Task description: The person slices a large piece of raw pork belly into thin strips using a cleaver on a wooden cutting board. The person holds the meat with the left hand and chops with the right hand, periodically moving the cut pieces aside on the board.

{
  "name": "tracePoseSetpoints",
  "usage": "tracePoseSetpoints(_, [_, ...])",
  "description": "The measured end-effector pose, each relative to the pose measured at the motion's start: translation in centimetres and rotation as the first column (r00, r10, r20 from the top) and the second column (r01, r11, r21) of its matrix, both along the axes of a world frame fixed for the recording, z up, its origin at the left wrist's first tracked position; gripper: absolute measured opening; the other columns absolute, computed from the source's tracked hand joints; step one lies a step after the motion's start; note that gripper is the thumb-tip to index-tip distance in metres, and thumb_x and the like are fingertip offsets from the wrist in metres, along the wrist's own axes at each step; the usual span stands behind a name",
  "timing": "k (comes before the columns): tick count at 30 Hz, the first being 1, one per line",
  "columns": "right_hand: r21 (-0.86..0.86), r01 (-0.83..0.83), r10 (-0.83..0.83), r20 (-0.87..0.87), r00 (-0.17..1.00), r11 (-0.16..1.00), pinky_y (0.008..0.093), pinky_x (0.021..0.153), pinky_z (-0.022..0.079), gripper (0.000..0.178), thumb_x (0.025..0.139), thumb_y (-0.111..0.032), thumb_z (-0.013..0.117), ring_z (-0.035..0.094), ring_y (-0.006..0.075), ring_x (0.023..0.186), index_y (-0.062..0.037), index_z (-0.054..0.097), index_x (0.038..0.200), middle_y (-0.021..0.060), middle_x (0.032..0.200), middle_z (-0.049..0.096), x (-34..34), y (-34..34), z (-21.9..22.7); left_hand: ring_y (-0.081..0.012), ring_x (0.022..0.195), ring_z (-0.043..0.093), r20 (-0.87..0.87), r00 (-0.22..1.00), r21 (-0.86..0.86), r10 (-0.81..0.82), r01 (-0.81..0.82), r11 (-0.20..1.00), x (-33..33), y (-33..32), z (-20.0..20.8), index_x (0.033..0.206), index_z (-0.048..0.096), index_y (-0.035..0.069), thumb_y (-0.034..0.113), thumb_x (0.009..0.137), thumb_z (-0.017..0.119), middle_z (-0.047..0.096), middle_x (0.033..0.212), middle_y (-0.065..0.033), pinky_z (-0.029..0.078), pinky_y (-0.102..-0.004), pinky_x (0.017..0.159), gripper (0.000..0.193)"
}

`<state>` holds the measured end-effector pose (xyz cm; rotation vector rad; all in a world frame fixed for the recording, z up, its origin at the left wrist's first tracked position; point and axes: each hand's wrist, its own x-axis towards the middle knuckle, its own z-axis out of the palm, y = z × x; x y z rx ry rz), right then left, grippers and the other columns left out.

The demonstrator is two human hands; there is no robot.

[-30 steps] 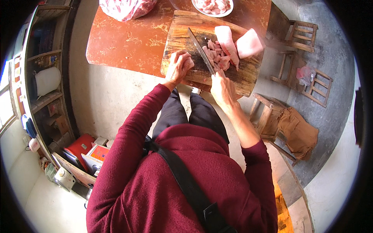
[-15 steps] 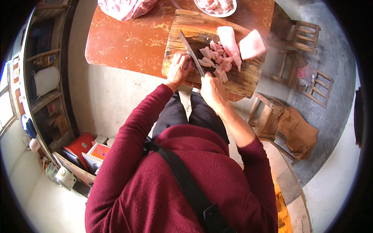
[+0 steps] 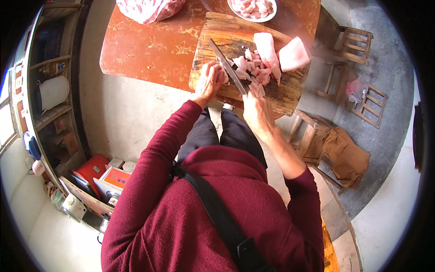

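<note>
My right hand (image 3: 259,111) grips the handle of a kitchen knife (image 3: 228,67), its long blade pointing away and to the left over the wooden cutting board (image 3: 217,29). My left hand (image 3: 210,82) lies on the board's left edge, fingers curled over a piece of meat (image 3: 224,74) that is mostly hidden beside the blade. Right of the blade sits a loose heap of cut fatty meat pieces (image 3: 253,65). Beyond it are a long strip of pale meat (image 3: 266,47) and a thick block of pale meat (image 3: 293,54) with smooth skin.
The board rests on a reddish-brown table (image 3: 149,54). Toward its far side are a large chunk of raw meat (image 3: 152,10) and a white bowl (image 3: 254,18) of cut pieces. Wooden stools (image 3: 312,136) stand at right, one draped with brown cloth (image 3: 346,154). A shelf (image 3: 54,118) lines the left.
The knife has moved right, away from my left hand, and its blade lies at a lower slant. My right hand has shifted right and slightly nearer. The left hand stays almost in place.
</note>
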<state>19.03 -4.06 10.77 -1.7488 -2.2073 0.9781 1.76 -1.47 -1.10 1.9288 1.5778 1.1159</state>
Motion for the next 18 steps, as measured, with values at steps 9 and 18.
tracePoseSetpoints(9, [-0.183, 0.065, -0.067, -0.004, 0.998, 0.981, 0.0493, 0.057, 0.046, 0.014, 0.084, -0.01, 0.046, 0.058, 0.043, 0.059, 0.0023, 0.05, 0.08, 0.0254, 0.06, 0.056, 0.1, -2.1, -0.2, -0.0356, 0.088, 0.048, -0.035, 0.999, -0.044, -0.012, 0.011, 0.999, -0.2, -0.1, -0.2, 0.097, 0.049, 0.003, 0.001, 0.076, 0.058, 0.051, 0.097, -0.0168, 0.041, -0.0404, 0.079, 0.024])
tracePoseSetpoints(18, [-0.012, 0.033, -0.033, -0.063, 0.997, 0.999, 0.0467, 0.064, 0.049, 0.012, 0.079, -0.008, 0.045, 0.061, 0.0405, 0.072, 0.0017, 0.052, 0.083, 0.0242, 0.073, 0.061, -5.5, 3.3, -3.8, -0.036, 0.08, 0.048, -0.055, 0.998, 0.05, 0.02, -0.017, 0.999, -0.1, 0.1, -0.5, 0.091, 0.048, 0.002, -0.002, 0.075, 0.055, 0.049, 0.085, -0.0172, 0.041, -0.0406, 0.073, 0.018])
